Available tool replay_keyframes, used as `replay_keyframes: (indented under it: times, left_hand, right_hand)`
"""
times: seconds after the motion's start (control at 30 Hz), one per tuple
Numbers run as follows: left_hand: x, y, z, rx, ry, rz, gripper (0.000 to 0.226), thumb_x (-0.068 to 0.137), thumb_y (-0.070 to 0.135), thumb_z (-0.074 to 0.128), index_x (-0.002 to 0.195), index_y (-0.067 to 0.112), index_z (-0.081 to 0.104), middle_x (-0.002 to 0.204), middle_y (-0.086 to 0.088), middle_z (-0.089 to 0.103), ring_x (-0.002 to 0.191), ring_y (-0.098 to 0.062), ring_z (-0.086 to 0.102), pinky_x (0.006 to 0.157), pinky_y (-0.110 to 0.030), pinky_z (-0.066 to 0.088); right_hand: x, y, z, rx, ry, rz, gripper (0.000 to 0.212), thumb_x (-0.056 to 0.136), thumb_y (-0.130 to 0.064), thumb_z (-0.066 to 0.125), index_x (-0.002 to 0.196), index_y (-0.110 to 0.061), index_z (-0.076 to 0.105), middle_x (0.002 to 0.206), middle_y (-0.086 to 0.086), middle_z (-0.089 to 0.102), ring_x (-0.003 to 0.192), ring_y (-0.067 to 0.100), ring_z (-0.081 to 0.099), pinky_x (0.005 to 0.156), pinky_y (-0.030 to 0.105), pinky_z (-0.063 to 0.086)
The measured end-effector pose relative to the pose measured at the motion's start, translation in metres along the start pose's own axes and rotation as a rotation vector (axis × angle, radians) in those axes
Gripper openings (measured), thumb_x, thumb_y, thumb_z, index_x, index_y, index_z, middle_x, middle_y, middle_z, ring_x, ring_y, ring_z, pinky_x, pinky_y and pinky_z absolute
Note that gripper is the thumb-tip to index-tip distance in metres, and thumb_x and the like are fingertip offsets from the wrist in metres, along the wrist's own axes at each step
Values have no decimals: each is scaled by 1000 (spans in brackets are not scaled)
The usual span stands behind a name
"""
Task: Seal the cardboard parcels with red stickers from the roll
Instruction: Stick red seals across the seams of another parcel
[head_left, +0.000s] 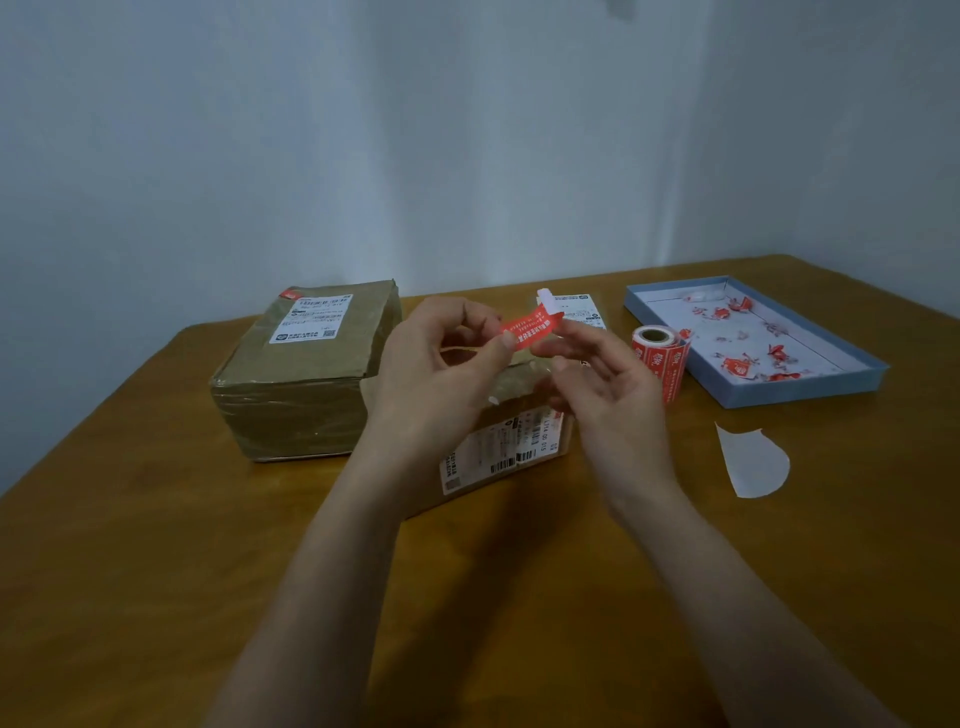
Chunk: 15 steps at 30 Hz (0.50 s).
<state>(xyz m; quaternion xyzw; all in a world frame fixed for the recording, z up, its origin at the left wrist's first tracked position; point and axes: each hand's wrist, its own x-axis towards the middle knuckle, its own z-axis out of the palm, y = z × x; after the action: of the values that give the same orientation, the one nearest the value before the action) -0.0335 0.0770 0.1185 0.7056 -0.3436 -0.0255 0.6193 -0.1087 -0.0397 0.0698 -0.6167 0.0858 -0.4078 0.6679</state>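
While both hands were up over the brown surface (156, 545), they held one red sticker (529, 328) between them. The left hand (447, 374) pinched the sticker's left end with its thumb and finger. The right hand (602, 379) held the other end with its fingertips, and its other fingers were spread loosely. A little white bit of backing (545, 299) stuck up at the sticker's right end. There were two cardboard parcels on the surface. One big parcel (301, 384) sat on the left, wrapped in clear tape, with one white label (311, 318) on top and a small red sticker (289, 294) at its back corner. The other parcel (498, 457) lay under the hands, and it had white labels on it too. One roll of red stickers (660, 358) stood just to the right of the right hand. Beside the roll lay one flat blue tray (810, 389), and many torn red and white scraps (743, 364) were inside it. One white piece of backing paper (753, 462) lay on the surface near the tray.
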Motion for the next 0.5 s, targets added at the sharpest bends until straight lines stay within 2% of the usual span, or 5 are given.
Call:
replay_keyframes:
  times: [0.07,0.17,0.33,0.5]
  left_hand:
    - [-1,2,2,74,8,47,12,87,15,69,78,19,62,103,4,64,94,-14,62,76,-29,55]
    - [-3,2,5,152,19,106,15,86,15,71,76,22,61,103,5,61,96,-14,60,77,-27,52]
    - [-3,0,8,218,28,133,17,86,18,71,74,26,60,101,9,59,98,-14,57,79,-31,49]
    - [-6,0,12,226,35,126,16,86,13,70,75,22,62,101,7,58,99,-13,58,80,-28,50]
  right_hand:
    - [-1,1,0,-48,59,-36,24,92,-8,60,104,-28,65,100,-10,71,96,4,67,73,20,54]
    - [-1,2,1,-98,109,-56,19,92,-9,61,99,-26,65,99,-9,70,94,3,67,73,19,55]
    - [-1,1,1,-95,156,-49,17,95,-9,55,92,-24,64,93,-7,70,86,10,68,63,14,51]
    - [-1,1,1,-128,178,-42,17,95,-11,54,94,-24,63,93,-7,69,79,12,66,65,21,51]
